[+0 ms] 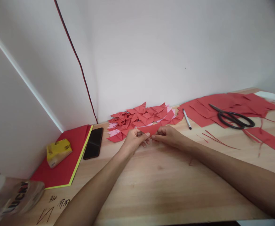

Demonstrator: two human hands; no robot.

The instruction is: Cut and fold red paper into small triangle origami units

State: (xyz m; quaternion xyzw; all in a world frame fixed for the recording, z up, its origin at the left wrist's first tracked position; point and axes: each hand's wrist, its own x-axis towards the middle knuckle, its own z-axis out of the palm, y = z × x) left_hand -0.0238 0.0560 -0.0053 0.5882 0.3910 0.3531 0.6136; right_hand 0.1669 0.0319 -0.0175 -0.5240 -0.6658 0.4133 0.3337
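Left hand (136,138) pinches left end of 1 red paper (149,129), right hand (169,135) pinches right end, grips narrow, hands close together. Paper is over the table (161,194), just in front of the folded pile (137,117). Phone (93,143) lies to the left, pen (187,118) to the right, scissors (230,116) farther right, partly on red sheets (236,100)

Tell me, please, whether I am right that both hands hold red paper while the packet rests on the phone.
No: the head view shows the packet on the yellow-edged sheet beside the phone, not on it. The left hand and right hand do hold red paper.
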